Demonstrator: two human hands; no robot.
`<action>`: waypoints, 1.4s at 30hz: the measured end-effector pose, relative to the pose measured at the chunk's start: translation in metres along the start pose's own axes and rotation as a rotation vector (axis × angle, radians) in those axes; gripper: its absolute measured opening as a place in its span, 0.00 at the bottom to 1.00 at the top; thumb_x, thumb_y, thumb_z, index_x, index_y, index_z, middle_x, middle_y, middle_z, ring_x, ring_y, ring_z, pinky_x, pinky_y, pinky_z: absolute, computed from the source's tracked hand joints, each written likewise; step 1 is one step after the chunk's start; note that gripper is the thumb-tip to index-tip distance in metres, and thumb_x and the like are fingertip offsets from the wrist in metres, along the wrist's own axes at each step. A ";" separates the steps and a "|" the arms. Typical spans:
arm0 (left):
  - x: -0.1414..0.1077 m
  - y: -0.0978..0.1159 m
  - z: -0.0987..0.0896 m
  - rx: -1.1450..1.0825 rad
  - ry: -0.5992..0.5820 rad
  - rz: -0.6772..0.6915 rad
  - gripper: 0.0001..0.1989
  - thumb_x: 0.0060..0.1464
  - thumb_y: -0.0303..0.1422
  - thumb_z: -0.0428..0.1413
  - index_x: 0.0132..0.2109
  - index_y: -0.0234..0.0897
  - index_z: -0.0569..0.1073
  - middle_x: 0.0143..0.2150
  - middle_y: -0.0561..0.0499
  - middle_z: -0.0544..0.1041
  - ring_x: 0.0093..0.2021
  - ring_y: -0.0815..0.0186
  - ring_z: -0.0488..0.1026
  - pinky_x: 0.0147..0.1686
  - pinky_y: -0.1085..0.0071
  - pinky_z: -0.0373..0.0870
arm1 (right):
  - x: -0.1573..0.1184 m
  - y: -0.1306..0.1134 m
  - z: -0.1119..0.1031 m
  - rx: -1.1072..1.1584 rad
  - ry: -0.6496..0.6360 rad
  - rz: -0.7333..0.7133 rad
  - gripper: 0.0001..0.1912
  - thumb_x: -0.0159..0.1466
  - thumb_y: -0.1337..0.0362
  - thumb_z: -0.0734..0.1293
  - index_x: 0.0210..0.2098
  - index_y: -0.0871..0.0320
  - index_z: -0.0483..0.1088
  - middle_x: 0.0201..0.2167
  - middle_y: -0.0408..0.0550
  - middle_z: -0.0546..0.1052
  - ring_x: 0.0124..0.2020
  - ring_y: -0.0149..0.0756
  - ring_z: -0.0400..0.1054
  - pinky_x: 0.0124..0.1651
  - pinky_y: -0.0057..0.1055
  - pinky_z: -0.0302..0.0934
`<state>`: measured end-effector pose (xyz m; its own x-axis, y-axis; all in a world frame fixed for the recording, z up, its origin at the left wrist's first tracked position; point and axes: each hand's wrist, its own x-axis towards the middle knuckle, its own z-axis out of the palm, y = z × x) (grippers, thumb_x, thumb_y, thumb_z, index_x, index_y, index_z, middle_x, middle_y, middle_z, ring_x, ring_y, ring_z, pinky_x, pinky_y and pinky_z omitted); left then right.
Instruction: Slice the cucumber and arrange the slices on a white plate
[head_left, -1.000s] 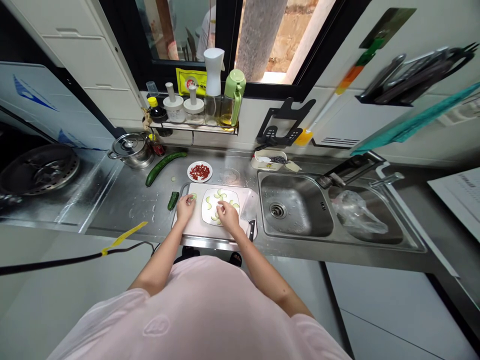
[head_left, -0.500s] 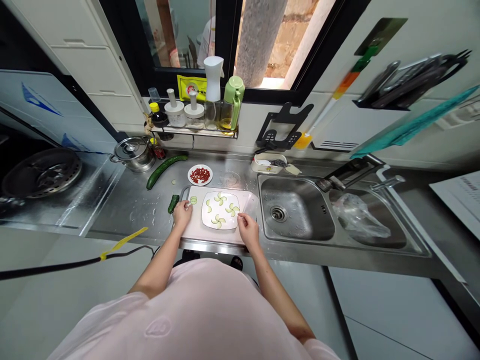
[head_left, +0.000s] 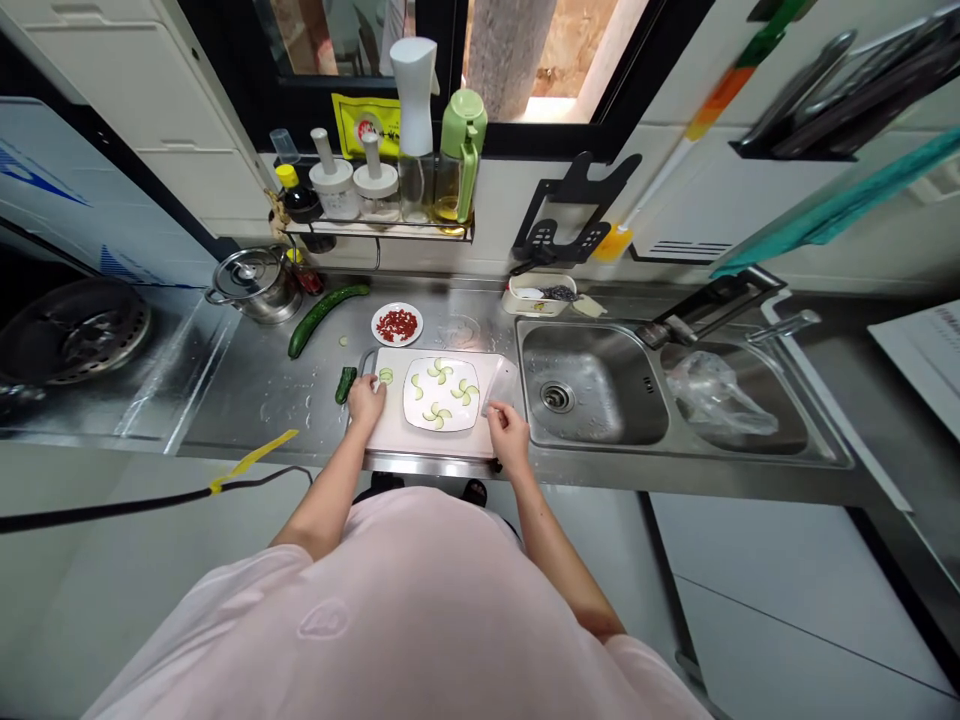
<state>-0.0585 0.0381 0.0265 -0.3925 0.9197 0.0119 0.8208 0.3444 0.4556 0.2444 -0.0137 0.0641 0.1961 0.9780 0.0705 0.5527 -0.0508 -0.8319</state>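
A white plate with several curved cucumber slices laid in flower-like groups rests on the white cutting board. My left hand is at the board's left edge, its fingers closed beside a few cucumber slices; what they pinch is too small to tell. Right of the plate, my right hand has its fingertips together near the cleaver blade lying on the board. Whether it holds anything is unclear. A cut cucumber piece lies left of the board.
Behind the board are a small plate of red pieces and a whole cucumber. A lidded pot stands at the back left. The sink is on the right, with a bottle shelf above the counter.
My right hand has moved right, away from the plate's edge to the side by the blade. My left hand stays near the slices. The camera view has shifted somewhat.
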 end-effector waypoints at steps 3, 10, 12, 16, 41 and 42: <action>0.000 0.000 0.001 0.006 -0.004 -0.003 0.17 0.52 0.38 0.50 0.46 0.36 0.73 0.39 0.43 0.74 0.40 0.60 0.71 0.42 0.67 0.64 | -0.001 0.003 -0.001 -0.004 0.010 0.001 0.19 0.61 0.54 0.59 0.39 0.60 0.74 0.27 0.46 0.75 0.27 0.32 0.65 0.34 0.27 0.59; 0.001 0.003 0.002 0.021 -0.022 -0.029 0.17 0.52 0.41 0.51 0.44 0.36 0.73 0.41 0.42 0.73 0.40 0.60 0.71 0.41 0.68 0.64 | -0.002 0.006 -0.001 -0.013 0.007 0.008 0.19 0.61 0.54 0.59 0.40 0.60 0.73 0.27 0.46 0.75 0.27 0.32 0.65 0.34 0.27 0.59; 0.001 0.003 0.003 0.026 -0.022 -0.040 0.17 0.51 0.41 0.52 0.43 0.36 0.73 0.41 0.43 0.73 0.40 0.61 0.71 0.40 0.69 0.63 | -0.003 0.007 -0.001 -0.004 0.014 0.007 0.18 0.61 0.54 0.59 0.40 0.60 0.73 0.27 0.46 0.75 0.27 0.32 0.65 0.34 0.27 0.59; 0.002 0.004 0.004 0.032 -0.004 -0.042 0.15 0.50 0.41 0.53 0.42 0.37 0.73 0.41 0.43 0.73 0.40 0.61 0.70 0.39 0.69 0.63 | -0.005 0.009 -0.001 -0.001 0.014 0.013 0.18 0.61 0.54 0.59 0.39 0.60 0.73 0.26 0.45 0.74 0.26 0.32 0.64 0.33 0.27 0.59; -0.020 0.021 0.003 -0.876 -0.114 -0.235 0.12 0.38 0.37 0.61 0.30 0.36 0.70 0.25 0.55 0.70 0.25 0.73 0.65 0.28 0.76 0.59 | -0.008 0.002 0.007 0.015 -0.030 -0.013 0.16 0.61 0.56 0.60 0.38 0.59 0.74 0.23 0.44 0.72 0.24 0.33 0.62 0.31 0.29 0.57; -0.026 0.025 0.001 -0.928 -0.156 -0.230 0.12 0.37 0.37 0.61 0.30 0.36 0.70 0.24 0.55 0.70 0.25 0.73 0.64 0.28 0.76 0.59 | -0.008 -0.001 0.009 0.021 -0.040 -0.015 0.16 0.61 0.56 0.60 0.38 0.59 0.74 0.23 0.44 0.71 0.24 0.33 0.62 0.31 0.29 0.57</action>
<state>-0.0275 0.0225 0.0370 -0.3886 0.8859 -0.2532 0.0504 0.2949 0.9542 0.2351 -0.0197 0.0599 0.1550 0.9860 0.0607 0.5383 -0.0328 -0.8421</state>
